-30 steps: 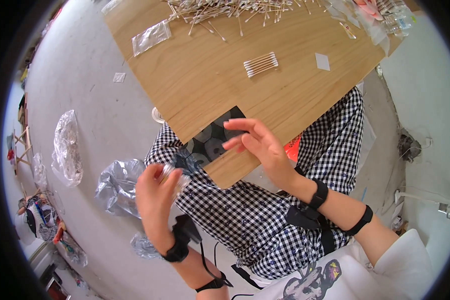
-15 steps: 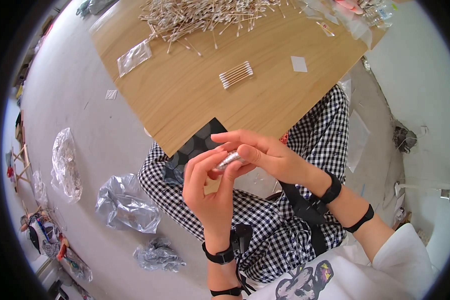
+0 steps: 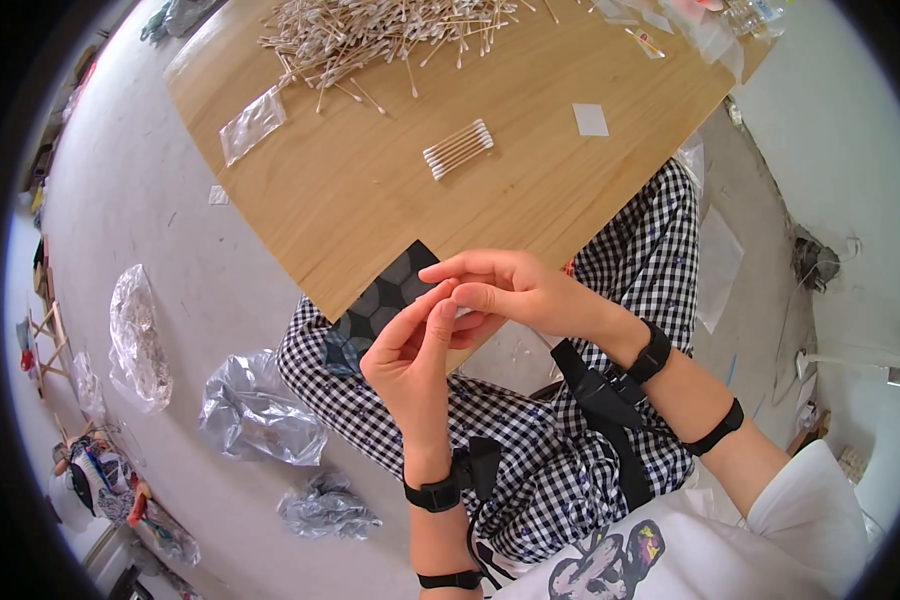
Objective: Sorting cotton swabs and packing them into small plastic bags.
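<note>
Just off the table's near edge, my left hand (image 3: pixel 410 355) and my right hand (image 3: pixel 525 295) meet with fingertips pinched together. Between them is a small bundle of cotton swabs (image 3: pixel 462 312), of which only a little white shows now; the fingers hide the rest. Both hands are closed on it. A neat row of several cotton swabs (image 3: pixel 458 150) lies on the table ahead of my hands. Farther back spreads a large loose heap of cotton swabs (image 3: pixel 380 35).
On the wooden table (image 3: pixel 340 200) lie a clear plastic bag (image 3: pixel 253 125) at left and a white paper square (image 3: pixel 590 120) at right. A dark hexagon-patterned sheet (image 3: pixel 385 290) sits by the near corner. Crumpled plastic bags (image 3: pixel 260 410) litter the floor at left.
My fingers have closed in over the swab bundle, hiding most of it. Both hands have shifted slightly upward and inward. The view has moved a little, shifting the table leftward.
</note>
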Available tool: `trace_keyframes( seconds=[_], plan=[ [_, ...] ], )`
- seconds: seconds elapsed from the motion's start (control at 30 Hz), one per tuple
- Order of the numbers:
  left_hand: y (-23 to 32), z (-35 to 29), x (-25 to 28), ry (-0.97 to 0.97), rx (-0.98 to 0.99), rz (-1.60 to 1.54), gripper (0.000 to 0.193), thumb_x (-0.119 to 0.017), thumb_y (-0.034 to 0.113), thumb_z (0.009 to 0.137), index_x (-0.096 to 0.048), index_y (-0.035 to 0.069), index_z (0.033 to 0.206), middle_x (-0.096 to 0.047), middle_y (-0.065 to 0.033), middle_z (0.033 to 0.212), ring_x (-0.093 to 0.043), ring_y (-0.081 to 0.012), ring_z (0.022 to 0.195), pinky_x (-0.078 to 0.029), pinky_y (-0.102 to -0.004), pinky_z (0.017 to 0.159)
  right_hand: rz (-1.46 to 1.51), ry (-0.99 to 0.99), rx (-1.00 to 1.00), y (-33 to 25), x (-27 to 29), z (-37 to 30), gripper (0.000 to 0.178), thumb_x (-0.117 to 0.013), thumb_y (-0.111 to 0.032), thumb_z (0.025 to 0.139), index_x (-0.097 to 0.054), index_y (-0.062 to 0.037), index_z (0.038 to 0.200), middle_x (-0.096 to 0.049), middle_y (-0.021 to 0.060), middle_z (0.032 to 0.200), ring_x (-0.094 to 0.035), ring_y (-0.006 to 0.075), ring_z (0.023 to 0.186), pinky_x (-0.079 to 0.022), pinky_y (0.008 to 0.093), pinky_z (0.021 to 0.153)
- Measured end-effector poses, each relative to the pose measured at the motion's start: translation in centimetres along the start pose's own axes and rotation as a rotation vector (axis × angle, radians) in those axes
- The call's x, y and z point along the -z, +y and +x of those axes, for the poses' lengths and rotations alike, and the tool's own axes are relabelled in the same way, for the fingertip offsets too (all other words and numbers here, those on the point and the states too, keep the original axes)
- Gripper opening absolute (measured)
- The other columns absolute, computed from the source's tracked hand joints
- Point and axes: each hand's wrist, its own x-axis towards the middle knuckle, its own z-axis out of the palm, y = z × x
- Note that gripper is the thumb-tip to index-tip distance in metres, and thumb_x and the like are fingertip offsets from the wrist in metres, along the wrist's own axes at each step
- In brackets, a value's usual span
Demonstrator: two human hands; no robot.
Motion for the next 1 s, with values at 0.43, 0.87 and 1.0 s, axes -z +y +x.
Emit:
trace_keyframes(
  seconds=[0.43, 0.87, 1.0],
  plan=[
    [-1.1, 0.1, 1.6, -0.090, 0.058, -0.077, 0.025, -0.060, 0.008, 0.096, -0.066, -0.008, 0.113, -0.070, -0.0170, 0.105, -0.071, -0.0205, 0.081, -0.060, -0.0263, 0.068, -0.115, -0.042, -0.011, 0.0, 0.4, -0.2, 0.045, -0.054, -0.024, 0.101, -0.049, 0.0038, 0.135, -0.064, 0.0088, 0.118, -0.059, 0.0132, 0.107, -0.047, 0.0267, 0.093],
    [-1.4, 0.4, 1.9, -0.134, 0.051, -0.141, 0.029, -0.054, 0.008, 0.098, -0.062, -0.010, 0.119, -0.067, -0.0204, 0.114, -0.071, -0.0232, 0.090, -0.060, -0.0291, 0.075, -0.029, -0.091, -0.074, 0.2, 0.6, 0.6, 0.053, -0.059, -0.026, 0.098, -0.045, 0.0080, 0.137, -0.062, 0.0128, 0.122, -0.057, 0.0152, 0.113, -0.046, 0.0269, 0.095],
    [-2.1, -0.4, 2.0, -0.119, 0.038, -0.172, 0.028, -0.054, 0.008, 0.098, -0.062, -0.009, 0.118, -0.067, -0.0198, 0.113, -0.071, -0.0226, 0.090, -0.060, -0.0293, 0.076, -0.080, -0.122, -0.066, 0.5, 0.6, 0.3, 0.052, -0.059, -0.025, 0.098, -0.045, 0.0078, 0.137, -0.062, 0.0118, 0.122, -0.057, 0.0145, 0.113, -0.046, 0.0266, 0.095]
  ],
)
